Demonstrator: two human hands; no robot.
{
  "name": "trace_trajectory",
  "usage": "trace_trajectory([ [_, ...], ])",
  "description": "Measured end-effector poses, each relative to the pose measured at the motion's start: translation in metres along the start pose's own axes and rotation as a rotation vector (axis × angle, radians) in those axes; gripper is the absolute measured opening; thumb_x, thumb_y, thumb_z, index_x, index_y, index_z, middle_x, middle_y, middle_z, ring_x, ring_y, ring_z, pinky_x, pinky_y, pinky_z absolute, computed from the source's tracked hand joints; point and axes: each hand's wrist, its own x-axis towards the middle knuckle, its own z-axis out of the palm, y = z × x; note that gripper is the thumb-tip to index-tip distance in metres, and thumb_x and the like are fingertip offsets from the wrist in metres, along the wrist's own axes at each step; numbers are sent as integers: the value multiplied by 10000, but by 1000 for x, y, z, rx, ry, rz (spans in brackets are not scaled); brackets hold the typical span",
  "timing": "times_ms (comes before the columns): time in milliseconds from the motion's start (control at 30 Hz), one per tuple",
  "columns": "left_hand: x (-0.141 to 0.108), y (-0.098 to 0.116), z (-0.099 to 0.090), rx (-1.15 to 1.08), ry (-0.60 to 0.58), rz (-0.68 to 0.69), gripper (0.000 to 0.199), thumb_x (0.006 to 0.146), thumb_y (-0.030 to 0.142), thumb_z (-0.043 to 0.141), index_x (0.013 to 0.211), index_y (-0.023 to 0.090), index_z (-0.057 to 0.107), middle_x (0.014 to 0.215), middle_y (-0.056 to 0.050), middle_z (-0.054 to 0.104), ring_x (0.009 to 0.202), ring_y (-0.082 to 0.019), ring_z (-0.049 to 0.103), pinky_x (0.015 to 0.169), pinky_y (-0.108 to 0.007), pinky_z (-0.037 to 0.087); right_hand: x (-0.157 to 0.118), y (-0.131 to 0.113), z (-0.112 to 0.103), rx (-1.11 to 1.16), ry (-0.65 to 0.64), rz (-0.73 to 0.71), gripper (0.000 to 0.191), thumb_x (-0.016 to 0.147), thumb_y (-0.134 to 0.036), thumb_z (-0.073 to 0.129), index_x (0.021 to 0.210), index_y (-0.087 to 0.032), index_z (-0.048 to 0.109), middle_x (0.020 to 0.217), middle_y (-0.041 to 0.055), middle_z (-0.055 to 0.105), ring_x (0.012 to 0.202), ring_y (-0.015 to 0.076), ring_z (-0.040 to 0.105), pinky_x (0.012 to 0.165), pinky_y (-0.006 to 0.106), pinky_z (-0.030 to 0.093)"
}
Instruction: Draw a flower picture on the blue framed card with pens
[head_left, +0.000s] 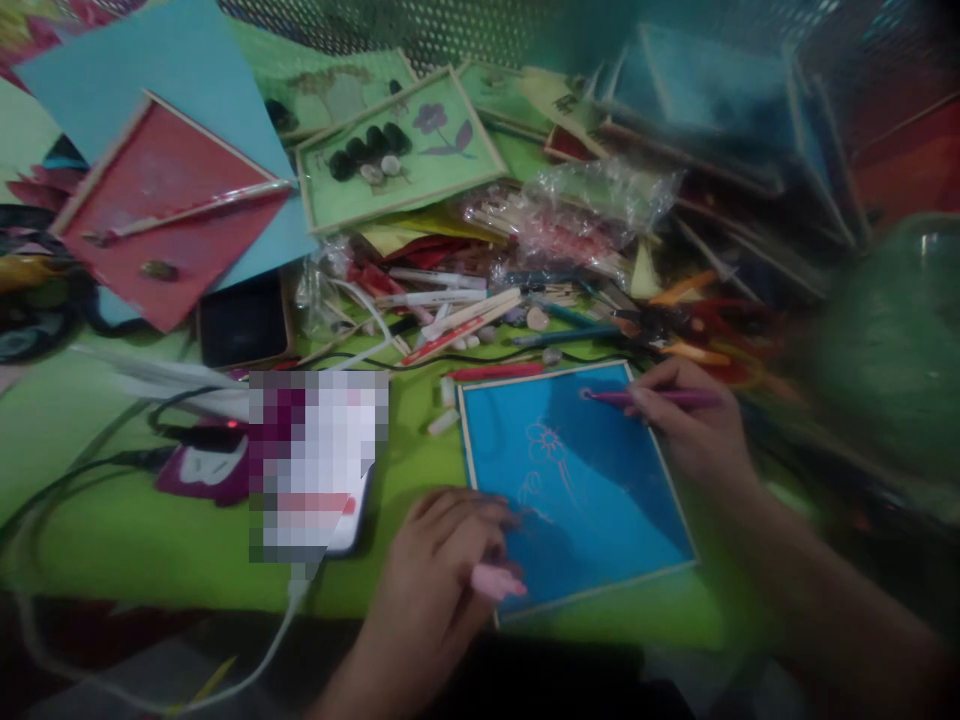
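Observation:
A blue sheet (600,510) in a thin wooden frame lies on the green table cover. A flower and leaf outline (551,440) is drawn on it in pale pink lines. My right hand (694,425) pinches a purple pen (622,398), its tip at a small pale mark near the sheet's upper edge. At the lower left of the frame, my left hand (457,545) rests with its fingertips over the sheet. A small pink object (496,582), its kind unclear, is held between that hand's thumb and fingers.
Left of the frame stands a phone (349,530), its screen blurred out, plugged into a white cable (281,630) near a purple power strip (202,470). Behind are pens, sticks and plastic wrap (570,220), and a green framed picture (450,190) with stones. A green rounded object (900,350) is at right.

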Motion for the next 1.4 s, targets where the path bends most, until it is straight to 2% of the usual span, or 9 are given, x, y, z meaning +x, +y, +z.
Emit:
trace_trajectory([
  [833, -3, -3, 0, 2, -24, -10, 173, 1042, 206, 484, 897, 265, 558, 1077, 28, 795, 1058, -209, 721, 886, -395, 466, 1, -2, 2, -24, -3, -10, 98, 840, -271, 778, 766, -251, 718, 677, -24, 705, 633, 164, 625, 587, 278, 474],
  [1167, -4, -3, 1, 11, -19, -13, 161, 1020, 190, 493, 885, 260, 545, 1065, 26, 801, 1048, -212, 724, 892, -390, 465, 0, 1, 1, -44, 14, -27, 135, 838, -286, 778, 743, -234, 699, 668, -19, 693, 638, 164, 626, 601, 279, 488],
  [1400, -2, -2, 1, 21, -12, -10, 179, 1047, 216, 482, 887, 258, 549, 1062, 16, 804, 1040, -217, 733, 881, -403, 482, -1, 5, 0, -16, -14, 28, 109, 843, -342, 801, 813, -262, 735, 707, -11, 723, 663, 192, 668, 593, 302, 525],
])
